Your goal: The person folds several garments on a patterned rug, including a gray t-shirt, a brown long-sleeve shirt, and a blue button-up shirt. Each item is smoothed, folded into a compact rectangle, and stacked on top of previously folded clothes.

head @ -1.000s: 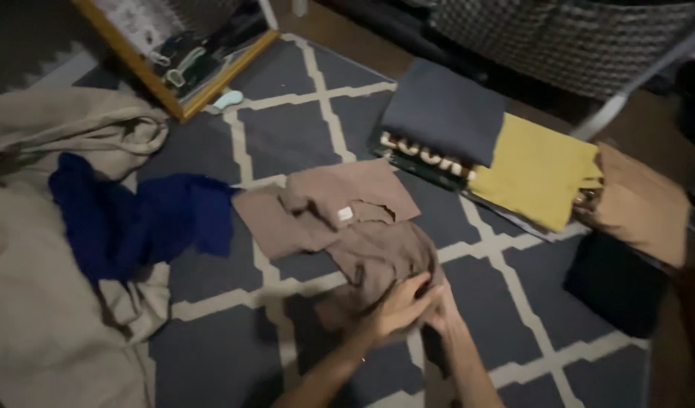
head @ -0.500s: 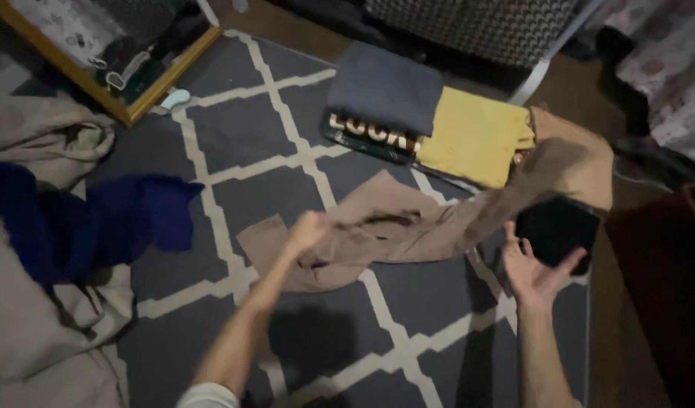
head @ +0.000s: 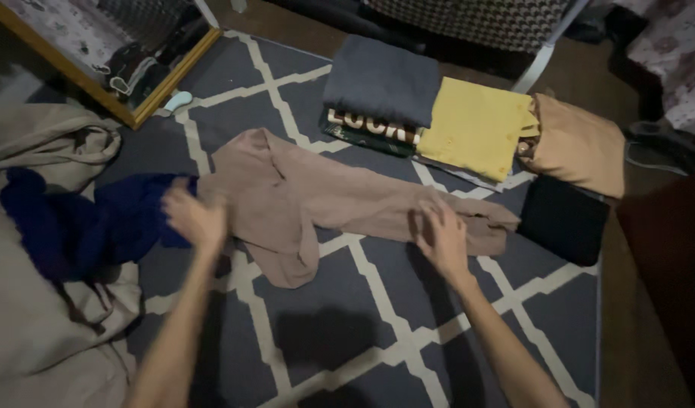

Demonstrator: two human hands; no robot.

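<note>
A brown pair of trousers lies spread out across the grey rug, waist to the left and legs running right. My left hand hovers with fingers apart at the waist end, blurred. My right hand is flat with spread fingers on the leg end. Neither hand grips the cloth.
Folded clothes sit at the rug's far edge: a grey one, a yellow one, a tan one and a black one. A dark blue garment and beige cloth pile at left. A gold-framed mirror leans at back left.
The crumpled trousers were lifted, swung out to the right in my left hand, and now lie spread flat on the rug. Both hands have let go and moved apart.
</note>
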